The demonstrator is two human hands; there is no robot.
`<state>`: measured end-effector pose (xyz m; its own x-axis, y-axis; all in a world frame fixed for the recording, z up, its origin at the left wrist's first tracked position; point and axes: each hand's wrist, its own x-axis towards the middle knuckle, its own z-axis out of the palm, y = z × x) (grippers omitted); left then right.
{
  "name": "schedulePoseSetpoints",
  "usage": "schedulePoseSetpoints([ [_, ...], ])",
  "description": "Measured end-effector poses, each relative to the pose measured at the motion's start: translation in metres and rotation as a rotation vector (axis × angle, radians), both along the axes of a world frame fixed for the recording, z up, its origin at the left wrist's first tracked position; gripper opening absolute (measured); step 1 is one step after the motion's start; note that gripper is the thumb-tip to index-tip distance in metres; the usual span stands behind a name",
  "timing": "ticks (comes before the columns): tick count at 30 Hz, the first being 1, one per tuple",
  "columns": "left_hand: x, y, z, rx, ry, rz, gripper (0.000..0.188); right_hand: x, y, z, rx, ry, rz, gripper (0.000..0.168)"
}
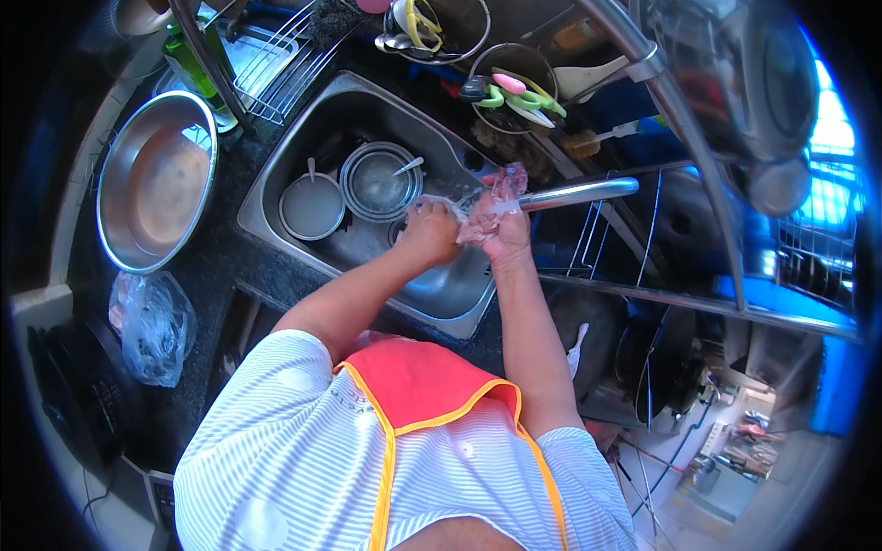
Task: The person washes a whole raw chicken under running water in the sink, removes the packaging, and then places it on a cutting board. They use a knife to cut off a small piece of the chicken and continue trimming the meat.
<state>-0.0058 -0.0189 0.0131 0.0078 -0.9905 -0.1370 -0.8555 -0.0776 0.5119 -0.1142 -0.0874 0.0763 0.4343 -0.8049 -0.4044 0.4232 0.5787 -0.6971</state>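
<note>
Water runs from the metal faucet over a piece of raw meat in my right hand. My left hand touches the near side of the pinkish, wet mass; its fingertips are partly hidden. Both hands are above the right part of the steel sink. In the sink, left of my hands, stand a round metal bowl with cloudy water and stacked metal bowls, each with a spoon handle showing.
A large steel basin sits left of the sink, with a clear plastic bag below it. A wire rack, a green bottle and a utensil holder line the back. Metal rack poles rise at the right.
</note>
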Motion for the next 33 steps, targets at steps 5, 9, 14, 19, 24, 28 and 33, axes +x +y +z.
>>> schedulePoseSetpoints([
  [5, 0.011, -0.060, 0.030, 0.337, 0.858, -0.129, 0.048, -0.012, -0.010, 0.006, 0.063, -0.051, -0.267, 0.019],
  [9, -0.003, -0.082, 0.008, 0.342, 1.145, -0.001, 0.043, 0.005, -0.009, 0.030, 0.008, 0.048, -0.492, 0.018],
  [14, -0.002, -0.081, -0.026, 0.358, 1.095, 0.141, 0.026, -0.001, -0.005, 0.020, -0.156, 0.145, -0.410, 0.018],
  [19, 0.008, -0.048, -0.050, 0.192, 0.995, 0.193, 0.036, 0.020, 0.015, 0.032, -0.243, 0.266, -0.170, 0.024],
  [24, 0.057, -0.001, -0.067, 0.109, 0.745, -0.104, 0.061, 0.027, 0.017, 0.027, -0.268, 0.389, 0.007, 0.030],
  [28, 0.072, 0.043, -0.066, 0.145, 0.690, -0.131, 0.068, 0.047, 0.017, 0.019, -0.197, 0.325, -0.050, 0.028],
  [33, 0.049, 0.042, -0.107, 0.046, 0.656, 0.081, 0.061, 0.066, 0.021, 0.019, -0.074, 0.160, -0.079, 0.027],
])
